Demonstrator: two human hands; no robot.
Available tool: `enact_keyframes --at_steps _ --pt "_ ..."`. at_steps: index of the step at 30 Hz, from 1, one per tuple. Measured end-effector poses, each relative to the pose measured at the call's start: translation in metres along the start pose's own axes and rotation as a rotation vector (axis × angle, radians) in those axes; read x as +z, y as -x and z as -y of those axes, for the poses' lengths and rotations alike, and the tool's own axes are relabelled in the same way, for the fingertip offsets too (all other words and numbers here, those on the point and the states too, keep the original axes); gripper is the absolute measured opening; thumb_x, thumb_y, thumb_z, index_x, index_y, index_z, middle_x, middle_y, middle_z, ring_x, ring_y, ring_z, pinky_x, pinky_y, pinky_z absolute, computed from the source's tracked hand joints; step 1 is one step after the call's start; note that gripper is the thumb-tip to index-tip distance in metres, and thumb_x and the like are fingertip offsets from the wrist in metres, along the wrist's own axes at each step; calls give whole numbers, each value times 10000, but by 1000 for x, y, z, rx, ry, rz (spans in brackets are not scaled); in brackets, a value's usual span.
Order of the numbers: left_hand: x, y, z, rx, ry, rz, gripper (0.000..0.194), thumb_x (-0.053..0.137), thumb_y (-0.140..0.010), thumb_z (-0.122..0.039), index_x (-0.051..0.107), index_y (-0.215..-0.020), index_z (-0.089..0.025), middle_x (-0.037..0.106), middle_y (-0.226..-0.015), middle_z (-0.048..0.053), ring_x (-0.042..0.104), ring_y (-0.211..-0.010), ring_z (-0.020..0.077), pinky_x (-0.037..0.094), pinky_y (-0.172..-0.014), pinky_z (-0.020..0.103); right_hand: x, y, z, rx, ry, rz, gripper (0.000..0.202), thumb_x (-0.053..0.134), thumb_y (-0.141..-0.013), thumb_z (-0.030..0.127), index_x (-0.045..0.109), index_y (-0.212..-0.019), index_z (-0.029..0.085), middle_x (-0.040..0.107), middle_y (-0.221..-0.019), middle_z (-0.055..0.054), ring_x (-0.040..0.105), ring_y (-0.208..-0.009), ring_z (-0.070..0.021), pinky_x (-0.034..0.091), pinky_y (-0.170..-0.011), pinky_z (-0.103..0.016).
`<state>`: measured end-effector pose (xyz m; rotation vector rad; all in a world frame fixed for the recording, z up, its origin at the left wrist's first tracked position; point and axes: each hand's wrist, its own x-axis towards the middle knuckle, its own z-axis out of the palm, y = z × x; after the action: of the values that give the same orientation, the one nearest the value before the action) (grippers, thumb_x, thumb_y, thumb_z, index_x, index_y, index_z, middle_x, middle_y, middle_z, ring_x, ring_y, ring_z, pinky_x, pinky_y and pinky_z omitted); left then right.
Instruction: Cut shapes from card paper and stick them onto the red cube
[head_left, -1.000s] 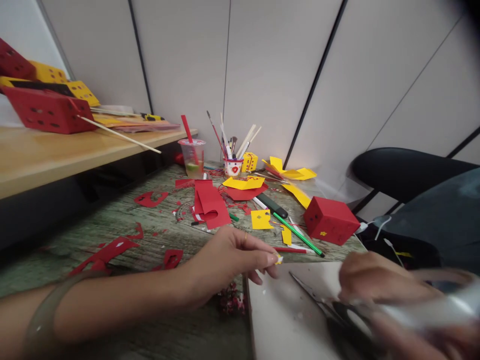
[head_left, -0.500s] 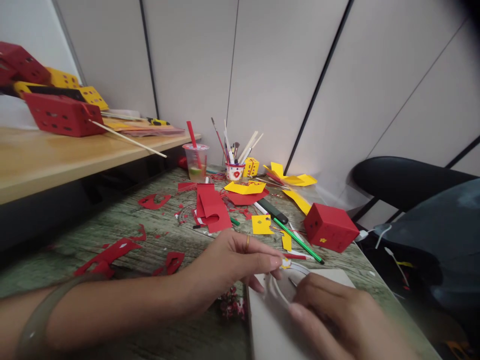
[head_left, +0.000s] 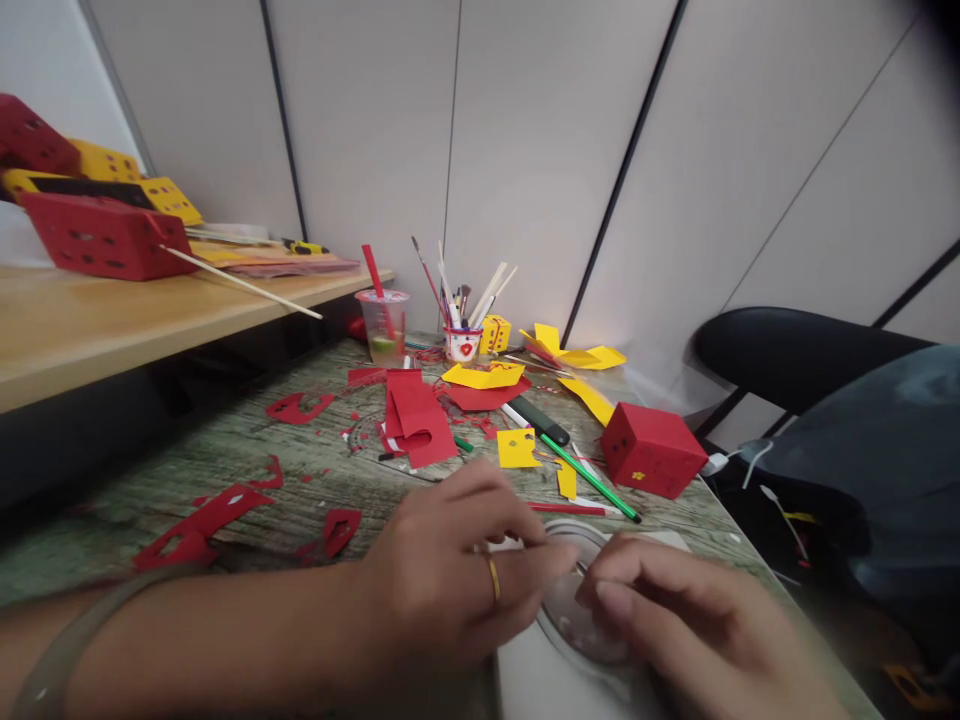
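Note:
My left hand (head_left: 465, 560), with a ring on one finger, reaches across the front of the table with its fingers drawn together. Its fingertips meet those of my right hand (head_left: 675, 620), which is closed in a pinch. Whatever small thing is between the fingertips is too blurred and covered to name. Just under both hands is a round, see-through thing with a pale rim (head_left: 559, 528), partly hidden by the fingers; I cannot tell if it is a dish or a tape roll. It is over a white board (head_left: 517, 685).
Red paper scraps (head_left: 214, 515), a folded red sheet (head_left: 420, 425), yellow pieces (head_left: 517, 448) and a green pen (head_left: 592, 480) lie beyond the hands. A red paper box (head_left: 652, 450) stands right. Behind are a drink cup (head_left: 382, 325) and brush pot (head_left: 463, 345). A shelf (head_left: 150, 340) juts in left.
My left hand has turned and let go of the rim it was pinching; its fingers now meet the right hand's fingertips. The round thing has dropped lower. The view has shifted slightly.

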<state>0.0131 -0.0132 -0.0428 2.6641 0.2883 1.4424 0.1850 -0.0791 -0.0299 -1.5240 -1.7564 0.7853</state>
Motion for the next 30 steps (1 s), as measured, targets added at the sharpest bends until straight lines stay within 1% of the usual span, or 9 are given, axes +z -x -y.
enact_keyframes --at_steps 3,8,10,13,16,21,23,26,30 --pt "-1 3 -1 111 -154 40 126 582 -723 -94 642 -824 -141 635 -690 14 466 -616 114 437 -563 210 1 0 4 161 -225 19 213 566 -695 325 567 -537 182 495 -481 28 446 -457 -98 363 -420 -184" --pt "-1 12 -2 130 -136 121 218 520 -763 -77 605 -962 -106 630 -838 36 462 -769 148 436 -688 252 6 0 8 325 -399 -12 145 635 -631 299 632 -588 161 509 -488 31 409 -427 -66 340 -406 -166" --pt "0 12 -3 128 -123 110 219 516 -760 -69 609 -954 -110 634 -834 35 461 -756 144 436 -672 250 7 1 10 331 -405 -26 136 634 -627 292 633 -581 165 518 -499 28 426 -441 -72 347 -412 -167" --pt "2 6 -4 72 -68 79 164 558 -717 -55 640 -837 -132 641 -745 21 464 -657 121 430 -593 229 8 0 9 267 -373 -53 129 624 -616 273 592 -538 176 499 -495 36 437 -453 -83 358 -424 -178" --pt "4 0 -4 -111 137 70 128 560 -701 -42 649 -747 -122 627 -674 24 495 -602 99 418 -595 233 7 -2 4 178 -306 -67 122 601 -613 234 538 -520 185 470 -486 47 434 -462 -91 360 -444 -189" --pt "3 -1 -5 -720 553 207 124 554 -760 -204 674 -790 -197 608 -698 -4 525 -653 104 409 -596 211 2 -8 -7 101 -112 -5 292 465 -750 295 421 -480 192 403 -479 41 391 -474 -104 318 -446 -208" --pt "3 -2 -4 -893 692 234 124 556 -754 -235 678 -763 -221 594 -704 -20 516 -651 102 397 -576 200 2 -8 -9 109 -22 -16 222 479 -749 283 472 -547 192 448 -520 32 408 -498 -112 327 -461 -213" --pt "4 -2 -4 -1024 782 222 140 562 -731 -215 679 -654 -216 564 -632 -34 482 -581 84 370 -539 185 4 -7 -7 138 -71 8 56 538 -691 253 543 -688 197 524 -592 18 449 -519 -116 351 -467 -207" --pt "6 0 -4 -1036 766 198 141 572 -711 -178 692 -696 -249 582 -618 -38 485 -593 86 361 -540 179 6 -6 -1 231 -230 -8 139 588 -665 332 603 -654 195 562 -581 0 489 -524 -125 388 -475 -214"
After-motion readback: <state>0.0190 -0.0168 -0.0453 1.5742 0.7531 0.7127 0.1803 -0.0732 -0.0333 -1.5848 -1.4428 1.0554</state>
